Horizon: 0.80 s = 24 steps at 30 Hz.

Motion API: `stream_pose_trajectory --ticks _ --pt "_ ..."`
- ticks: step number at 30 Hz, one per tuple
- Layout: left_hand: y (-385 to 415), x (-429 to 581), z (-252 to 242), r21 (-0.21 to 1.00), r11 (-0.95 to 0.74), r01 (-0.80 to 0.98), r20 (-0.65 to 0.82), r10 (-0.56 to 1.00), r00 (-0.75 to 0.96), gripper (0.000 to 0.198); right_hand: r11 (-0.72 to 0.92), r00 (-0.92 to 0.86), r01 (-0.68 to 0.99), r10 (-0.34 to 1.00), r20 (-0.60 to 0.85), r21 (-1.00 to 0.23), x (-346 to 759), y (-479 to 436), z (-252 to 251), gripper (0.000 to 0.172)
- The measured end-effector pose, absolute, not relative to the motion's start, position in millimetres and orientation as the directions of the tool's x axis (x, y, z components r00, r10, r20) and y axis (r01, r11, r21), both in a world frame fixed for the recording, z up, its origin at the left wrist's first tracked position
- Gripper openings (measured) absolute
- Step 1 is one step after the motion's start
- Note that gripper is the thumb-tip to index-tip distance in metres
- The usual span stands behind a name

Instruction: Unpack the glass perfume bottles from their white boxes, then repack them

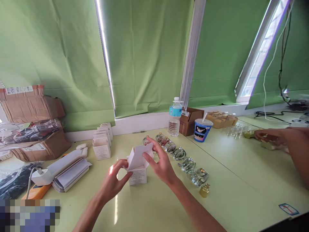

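Observation:
A small white carton (138, 177) with printed text stands on the table in front of me, its white top flaps (140, 155) raised. My left hand (117, 177) pinches its left side between thumb and fingers. From the right, my right hand (161, 163) grips the raised flaps, thumb on the near face and fingers behind. What lies inside the carton is hidden. Just right of my right hand runs a slanting row of clear glass perfume bottles (179, 153), with a gold cap (204, 190) at its near end. Several similar white cartons (101, 148) stand behind to the left.
Flat folded white cartons (71, 175) lie at left beside a white charger (42, 177) and cardboard boxes (48, 146). A water bottle (173, 124), brown box (190, 120) and blue cup (203, 130) stand at the back. Another person's hand (270, 135) handles glass pieces at right.

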<state>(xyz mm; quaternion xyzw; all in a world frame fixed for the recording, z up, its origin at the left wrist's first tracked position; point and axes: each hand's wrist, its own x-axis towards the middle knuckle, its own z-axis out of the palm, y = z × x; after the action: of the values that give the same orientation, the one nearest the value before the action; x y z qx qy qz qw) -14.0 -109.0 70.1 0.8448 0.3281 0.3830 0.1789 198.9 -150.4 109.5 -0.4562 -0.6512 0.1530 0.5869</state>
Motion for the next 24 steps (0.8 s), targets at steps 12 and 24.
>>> stream_pose_trajectory --ticks 12,24 --pt "-111 -10 72 0.503 -0.749 0.431 0.554 0.663 0.504 0.009 0.593 0.098 0.524 0.671 0.735 -0.611 196 -158 114 0.037" --pt "-102 -10 57 0.515 -0.71 0.479 0.536 0.704 0.466 0.029 0.551 0.094 0.552 0.705 0.703 -0.627 181 -156 126 0.028"
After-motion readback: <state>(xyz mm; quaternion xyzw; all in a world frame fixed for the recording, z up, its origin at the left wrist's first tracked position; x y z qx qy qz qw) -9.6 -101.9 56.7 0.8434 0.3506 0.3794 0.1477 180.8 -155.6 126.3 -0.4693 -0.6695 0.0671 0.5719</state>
